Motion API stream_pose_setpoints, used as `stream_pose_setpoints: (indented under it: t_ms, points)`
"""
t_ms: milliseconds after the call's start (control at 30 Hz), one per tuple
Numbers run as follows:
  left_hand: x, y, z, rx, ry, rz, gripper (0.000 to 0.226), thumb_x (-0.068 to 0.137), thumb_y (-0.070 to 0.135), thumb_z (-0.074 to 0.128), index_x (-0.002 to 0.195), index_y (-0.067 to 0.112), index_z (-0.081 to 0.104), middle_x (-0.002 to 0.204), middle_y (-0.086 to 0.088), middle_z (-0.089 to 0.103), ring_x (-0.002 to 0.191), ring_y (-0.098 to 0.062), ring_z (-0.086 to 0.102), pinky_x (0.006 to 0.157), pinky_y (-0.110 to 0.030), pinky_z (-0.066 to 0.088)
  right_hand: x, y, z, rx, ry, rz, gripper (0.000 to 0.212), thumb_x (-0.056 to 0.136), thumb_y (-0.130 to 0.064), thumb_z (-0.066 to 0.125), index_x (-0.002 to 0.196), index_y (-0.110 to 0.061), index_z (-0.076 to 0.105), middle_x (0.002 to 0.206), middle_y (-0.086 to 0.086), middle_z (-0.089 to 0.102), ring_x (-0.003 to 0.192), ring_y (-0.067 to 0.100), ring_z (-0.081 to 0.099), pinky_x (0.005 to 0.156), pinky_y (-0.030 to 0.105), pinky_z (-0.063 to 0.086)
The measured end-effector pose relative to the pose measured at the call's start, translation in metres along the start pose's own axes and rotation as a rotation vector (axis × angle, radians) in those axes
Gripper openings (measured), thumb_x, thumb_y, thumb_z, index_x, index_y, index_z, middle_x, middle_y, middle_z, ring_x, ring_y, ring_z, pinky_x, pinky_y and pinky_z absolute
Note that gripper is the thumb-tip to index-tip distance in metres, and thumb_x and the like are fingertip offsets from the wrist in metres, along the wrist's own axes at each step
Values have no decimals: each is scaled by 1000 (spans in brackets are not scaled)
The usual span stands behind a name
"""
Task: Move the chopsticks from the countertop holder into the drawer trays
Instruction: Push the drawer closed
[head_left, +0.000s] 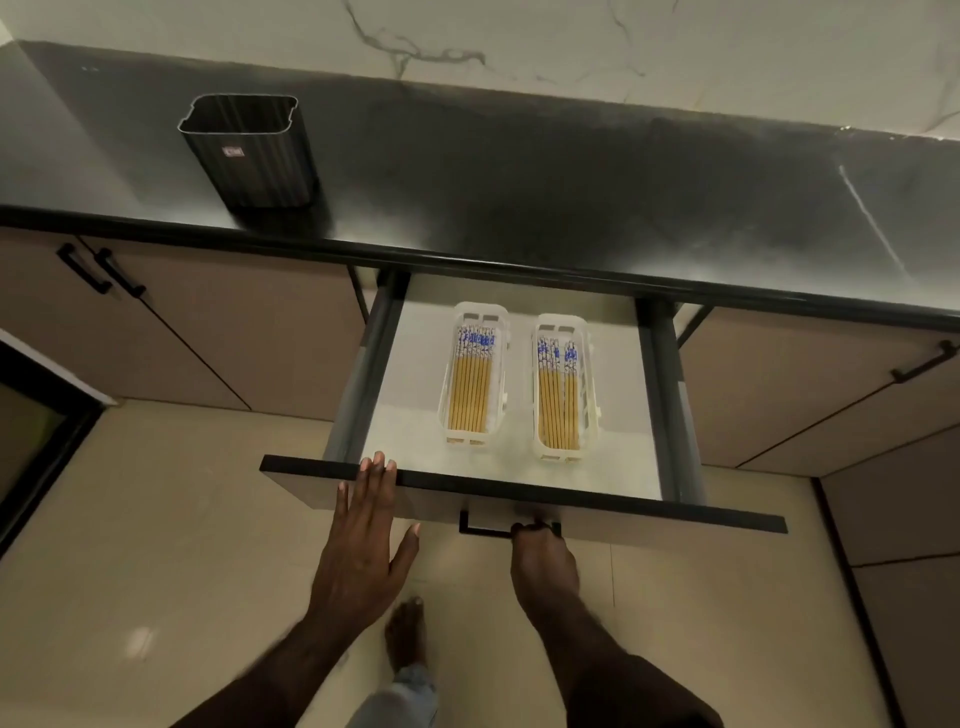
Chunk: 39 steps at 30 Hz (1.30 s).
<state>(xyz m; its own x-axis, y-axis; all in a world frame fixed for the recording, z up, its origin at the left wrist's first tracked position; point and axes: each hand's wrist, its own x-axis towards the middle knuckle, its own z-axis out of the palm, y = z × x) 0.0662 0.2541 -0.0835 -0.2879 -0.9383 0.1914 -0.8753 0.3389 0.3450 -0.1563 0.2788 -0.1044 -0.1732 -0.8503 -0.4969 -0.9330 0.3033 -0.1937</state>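
Note:
The drawer (519, 491) stands pulled out below the dark countertop (519, 197). Inside it lie two white trays side by side, the left tray (448, 395) and the right tray (589, 395), each filled with several yellow chopsticks (470, 384) with blue-and-white tops. The dark ribbed holder (249, 150) stands on the counter at the left, and no chopsticks show in it. My left hand (363, 551) lies flat with straight fingers against the drawer's front edge. My right hand (540, 556) grips the black drawer handle (485, 527).
Beige cabinet doors with black handles (83, 270) flank the drawer on both sides. A marble wall runs behind the counter. My bare foot (408, 639) stands on the tiled floor below the drawer front.

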Motion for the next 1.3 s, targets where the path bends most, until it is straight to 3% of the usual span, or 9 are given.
stream_pose_setpoints:
  t_ms: [100,400,733,1000,1300]
  points:
    - [24,-2,1,16,-50,29,72,98,51,25,154,10,6,162,-12,10,152,-21,3,122,-41,5,14,-3,-7,-56,36,-14,27,97,-14,54,123,-14,62,116,9,66,102,21,65,86,32,56]
    - [84,-15,11,-24,-126,16,76,96,49,32,154,9,4,163,-7,3,152,-22,2,121,-48,12,67,-9,-32,-13,65,55,26,93,-18,61,118,-16,64,109,9,68,97,22,66,81,32,54]
    - [151,-36,23,-67,-123,113,76,96,41,42,154,4,8,163,-12,4,152,-23,-1,123,-38,-1,118,-17,-62,17,106,115,22,94,-17,60,114,-16,67,105,8,68,90,20,65,75,27,51]
    - [189,-39,31,-77,-93,149,76,95,36,46,153,2,10,162,-15,7,151,-28,5,123,-45,6,152,-21,-83,25,111,132,19,94,-18,59,111,-15,68,102,8,69,87,20,66,76,29,54]
    - [227,-29,41,-7,-111,64,76,95,40,41,153,1,12,163,-14,5,152,-25,1,123,-43,1,192,-20,-109,-48,86,70,18,95,-19,59,110,-14,67,99,8,69,86,19,66,75,29,54]
